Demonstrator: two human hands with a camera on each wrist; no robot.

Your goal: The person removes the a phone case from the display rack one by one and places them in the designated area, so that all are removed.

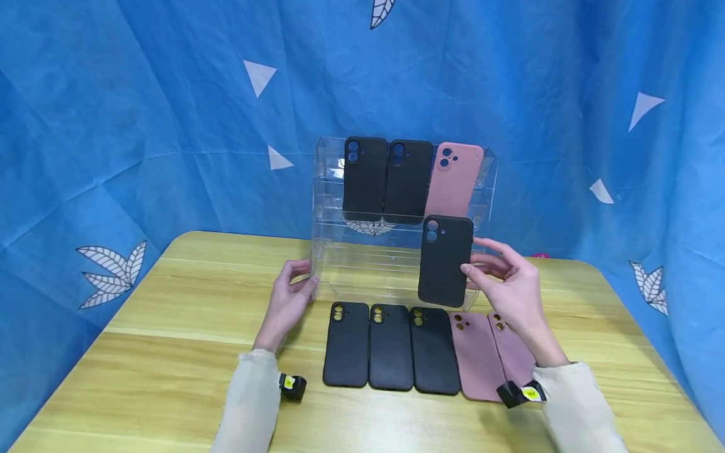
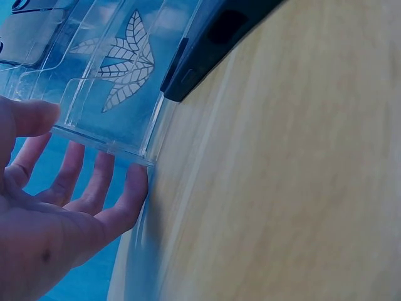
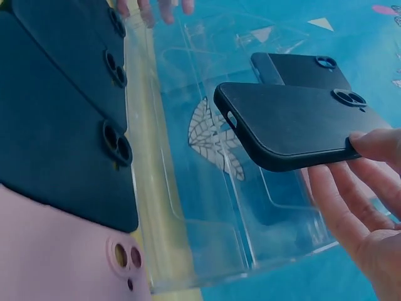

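1. Apparently, racking is the step: the right hand [image 1: 510, 283] pinches a black phone case [image 1: 446, 261] by its edge before the clear rack [image 1: 351, 277]; next calls for lowering it into a tier.
2. Left hand [image 1: 287, 305]: fingers loosely bent, touching the rack's side.
3. Rack: near the table's [image 1: 170, 377] far edge.

We see a plain off-white left sleeve [image 1: 246, 402] and a matching right sleeve [image 1: 580, 406]. Near each cuff [image 1: 257, 357] sits a small, blocky black wrist camera [image 1: 510, 395] bearing a yellow label [image 1: 531, 394], its dark marking probably lettering.
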